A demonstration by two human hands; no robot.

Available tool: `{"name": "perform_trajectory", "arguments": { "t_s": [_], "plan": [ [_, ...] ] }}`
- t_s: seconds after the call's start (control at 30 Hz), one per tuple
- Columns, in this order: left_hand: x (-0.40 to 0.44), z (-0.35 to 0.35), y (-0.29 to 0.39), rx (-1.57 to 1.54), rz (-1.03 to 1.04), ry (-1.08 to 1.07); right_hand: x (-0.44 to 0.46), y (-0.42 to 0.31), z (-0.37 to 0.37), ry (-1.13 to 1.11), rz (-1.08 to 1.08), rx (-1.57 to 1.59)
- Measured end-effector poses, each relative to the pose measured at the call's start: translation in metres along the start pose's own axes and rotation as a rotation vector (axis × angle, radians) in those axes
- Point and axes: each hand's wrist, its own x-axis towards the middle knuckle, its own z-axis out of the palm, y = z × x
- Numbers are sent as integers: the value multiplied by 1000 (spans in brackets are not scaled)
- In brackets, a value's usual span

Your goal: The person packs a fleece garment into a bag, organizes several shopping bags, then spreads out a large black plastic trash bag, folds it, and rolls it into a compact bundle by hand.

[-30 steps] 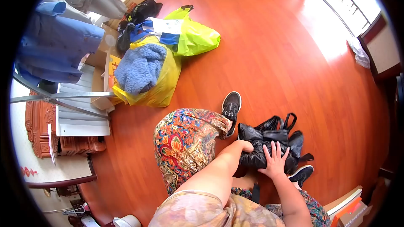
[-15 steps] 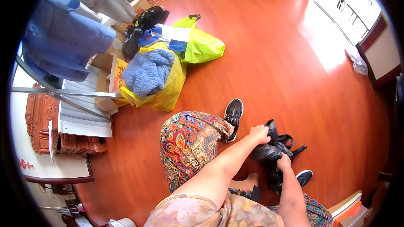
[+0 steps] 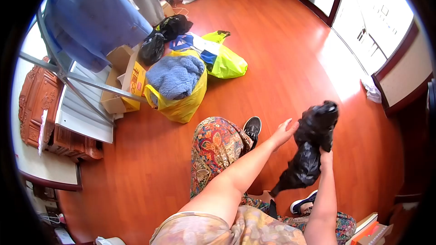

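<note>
A long, crumpled black plastic bag (image 3: 305, 165) hangs in front of me, raised from the floor, its upper part blurred by motion. My right hand (image 3: 326, 159) grips its right side near the middle. To the left of the bag's upper part is my left hand (image 3: 285, 134), open with the fingers stretched out, near the plastic; whether the fingertips touch it I cannot tell. Below are my patterned trousers (image 3: 215, 147) and a dark shoe (image 3: 252, 128).
A yellow bag (image 3: 181, 109) with blue fleece (image 3: 176, 76) stands beside a green bag (image 3: 229, 63) and an open cardboard box (image 3: 119, 70). Clothes (image 3: 91, 13) hang on a metal rack (image 3: 104, 86). Books (image 3: 370, 231) lie at the lower right.
The black bag has been lifted and stretched out lengthwise. My left hand has let go of it and opened. My right hand has moved up and right with it. The view has tilted up.
</note>
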Motion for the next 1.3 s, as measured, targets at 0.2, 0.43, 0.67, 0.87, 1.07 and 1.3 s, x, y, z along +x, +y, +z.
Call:
{"name": "perform_trajectory", "arguments": {
  "t_s": [0.2, 0.43, 0.67, 0.87, 1.07, 1.3],
  "plan": [
    [-6, -18, 36, 288, 255, -53, -23, -76, 31, -254, -120, 435],
    [-34, -48, 93, -410, 194, -372, -56, -136, 73, -465, -125, 587],
    [-36, -56, 91, -855, 91, -542, -35, -150, 89, -730, 76, 412],
    [-27, -61, 83, -800, 132, -294, 28, -136, 96, -689, -10, 31],
    [-6, -72, 74, -956, 201, -130, -31, -194, 137, -623, -200, -219],
    [15, -100, 73, -1008, 229, 142, -70, -221, 168, -205, -838, -509]
  ]
}}
